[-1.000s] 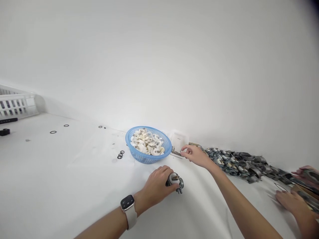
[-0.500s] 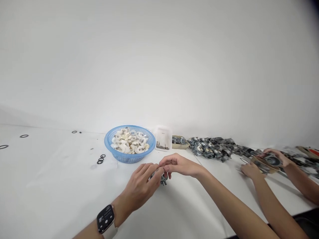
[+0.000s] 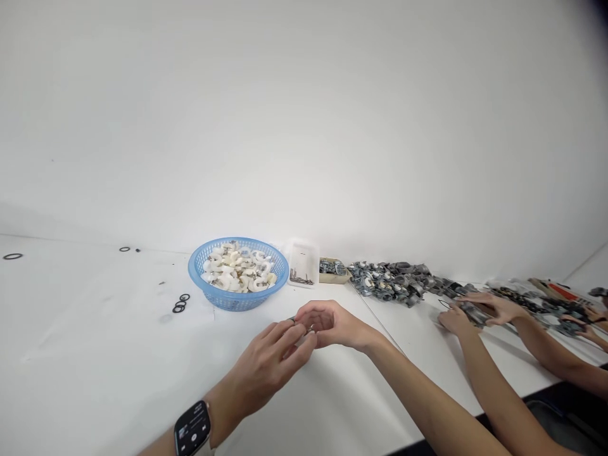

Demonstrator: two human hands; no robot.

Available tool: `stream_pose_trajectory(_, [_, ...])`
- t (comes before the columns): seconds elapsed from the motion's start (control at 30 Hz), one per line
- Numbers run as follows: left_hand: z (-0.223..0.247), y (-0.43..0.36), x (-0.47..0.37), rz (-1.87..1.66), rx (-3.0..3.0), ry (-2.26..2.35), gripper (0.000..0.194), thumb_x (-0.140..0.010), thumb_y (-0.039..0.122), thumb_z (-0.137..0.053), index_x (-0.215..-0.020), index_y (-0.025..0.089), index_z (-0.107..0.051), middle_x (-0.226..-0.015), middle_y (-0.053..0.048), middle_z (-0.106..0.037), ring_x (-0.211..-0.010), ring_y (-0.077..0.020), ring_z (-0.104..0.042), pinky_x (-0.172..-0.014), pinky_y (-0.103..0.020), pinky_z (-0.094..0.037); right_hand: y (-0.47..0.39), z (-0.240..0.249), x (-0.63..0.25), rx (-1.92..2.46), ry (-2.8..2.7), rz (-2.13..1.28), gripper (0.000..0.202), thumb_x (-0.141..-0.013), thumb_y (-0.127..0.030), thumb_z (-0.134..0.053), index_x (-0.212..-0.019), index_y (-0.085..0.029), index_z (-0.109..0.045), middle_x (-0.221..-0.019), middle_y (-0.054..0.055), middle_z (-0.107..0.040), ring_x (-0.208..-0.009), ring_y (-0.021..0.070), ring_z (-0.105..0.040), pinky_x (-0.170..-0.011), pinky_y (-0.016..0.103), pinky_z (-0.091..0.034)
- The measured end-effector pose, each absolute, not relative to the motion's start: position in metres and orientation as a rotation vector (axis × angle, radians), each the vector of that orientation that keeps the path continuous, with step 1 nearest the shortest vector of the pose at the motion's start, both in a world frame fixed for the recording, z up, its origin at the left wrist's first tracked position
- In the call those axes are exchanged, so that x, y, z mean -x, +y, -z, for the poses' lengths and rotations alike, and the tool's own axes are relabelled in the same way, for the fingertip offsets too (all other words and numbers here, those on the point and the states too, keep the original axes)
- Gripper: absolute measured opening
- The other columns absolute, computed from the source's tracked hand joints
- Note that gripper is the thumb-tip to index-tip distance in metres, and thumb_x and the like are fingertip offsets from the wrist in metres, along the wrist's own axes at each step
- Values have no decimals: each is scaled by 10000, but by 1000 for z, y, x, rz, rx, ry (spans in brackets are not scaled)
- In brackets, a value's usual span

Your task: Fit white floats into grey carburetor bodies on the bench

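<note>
My left hand, with a smartwatch on its wrist, is closed around a small grey metal part. Most of that part is hidden by the fingers; only slivers show between them. My right hand curls in from the other side, its fingertips and thumb meeting the left fingertips at the same part. Both hands are together above the white table, in front of the blue basket.
White plastic pieces fill the basket. A white tray holds small metal pins; beside it are a yellowish tray and a heap of grey metal parts. Black rings lie left. A co-worker's hands work at right.
The grey part, which stuck out below my fingers, is now mostly covered by them. My right hand has turned and arched more. The view has shifted slightly right; the co-worker's hands moved closer together.
</note>
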State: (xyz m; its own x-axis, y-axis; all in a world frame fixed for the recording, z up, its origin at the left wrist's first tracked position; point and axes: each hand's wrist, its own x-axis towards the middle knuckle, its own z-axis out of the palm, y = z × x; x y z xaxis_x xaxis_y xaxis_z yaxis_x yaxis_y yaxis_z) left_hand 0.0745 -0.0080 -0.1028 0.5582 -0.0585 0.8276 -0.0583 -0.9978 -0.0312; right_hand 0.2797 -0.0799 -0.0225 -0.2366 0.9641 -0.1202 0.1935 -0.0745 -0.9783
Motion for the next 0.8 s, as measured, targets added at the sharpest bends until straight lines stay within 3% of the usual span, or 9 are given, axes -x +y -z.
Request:
stream_pose_trajectory(0.13, [102, -8, -77, 1419, 2770, 36, 475, -963, -19, -381, -1399, 151, -461, -1264, -158, -632, -1097, -263, -613, -866, -413, -571, -78, 27, -282, 1321, -1544, -1286, 475, -747, -304, -869, -1167, -214, -667, -1045, 54, -718, -921, 193, -682, -811, 340, -548])
stream_pose_trajectory(0.23, [105, -5, -80, 1441, 2839, -231, 512, -952, 21, -418, -1431, 202, -418, -1354, -167, -570, -1164, -286, -603, -899, -445, -559, -73, 29, -290, 1434, -1622, -998, 485, -758, -338, -856, -1191, -238, -662, -1137, 68, -699, -973, 210, -661, -835, 357, -538])
stream_pose_trajectory(0.33, [108, -1, -82, 1427, 3055, -530, 625, -911, 198, -631, -1467, 243, -350, -1391, -153, -541, -1211, -324, -584, -931, -472, -545, -68, 33, -294, 1575, -1728, -730, 517, -770, -324, -830, -1250, -261, -649, -1213, 76, -689, -1094, 247, -628, -931, 403, -506])
stream_pose_trajectory(0.4, [109, 3, -81, 1362, 3227, -641, 793, -843, 316, -754, -1492, 261, -303, -1388, -135, -557, -1219, -337, -579, -946, -474, -534, -66, 39, -292, 1617, -1773, -706, 561, -773, -303, -809, -1300, -276, -619, -1206, 69, -702, -1146, 268, -622, -979, 438, -488])
stream_pose_trajectory(0.47, [110, 6, -81, 1288, 3358, -725, 842, -816, 358, -787, -1496, 282, -296, -1330, -106, -609, -1175, -326, -603, -934, -459, -528, -65, 45, -288, 1640, -1794, -704, 589, -772, -287, -793, -1327, -287, -597, -1207, 62, -709, -1177, 282, -617, -1004, 462, -480])
stream_pose_trajectory(0.63, [112, 8, -82, 1203, 3456, -835, 730, -833, 268, -731, -1465, 311, -368, -1218, -49, -671, -1086, -292, -637, -899, -421, -512, -67, 55, -283, 1718, -1790, -661, 567, -773, -279, -777, -1313, -295, -603, -1235, 50, -709, -1173, 282, -620, -1023, 471, -471])
stream_pose_trajectory(0.8, [112, 7, -85, 1272, 3460, -803, 545, -832, 407, -780, -1314, 293, -552, -1187, -40, -690, -1084, -292, -626, -910, -411, -494, -71, 57, -293, 1696, -1824, -640, 519, -814, -294, -760, -1309, -321, -607, -1310, 34, -675, -1230, 267, -594, -1064, 449, -461])
